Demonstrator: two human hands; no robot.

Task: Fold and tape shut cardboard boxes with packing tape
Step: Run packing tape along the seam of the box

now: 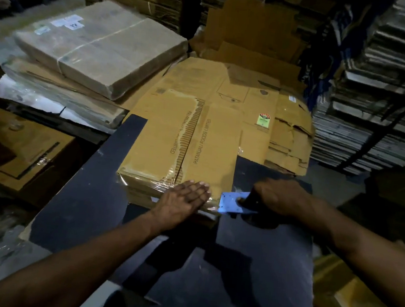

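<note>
A person's left hand [184,196] lies flat, fingers straight and together, on the near edge of a flattened cardboard box [185,139] printed "PATANJALI FOODS LIMITED". Clear packing tape [169,177] glints over that near edge, beside a torn strip of exposed corrugation running down the top face. The box sits atop a stack of like flats on a dark counter [247,269]. The right hand [276,197] is clamped round the dark handle of a tape dispenser [235,202] — its pale blue plate touches the box's near right corner, just beside the left hand's fingertips.

Behind the box, more loose cardboard flats [289,139], creased and ragged at the edges, spread to the right. At left, a plastic-wrapped bundle [100,47] bound w/ a strap and bearing white labels rests on other wrapped bundles. A taped brown carton [31,151] sits low at far left — contents not visible. Tall stacks of flattened board [385,96] fill the right side and the back of the dim room.
</note>
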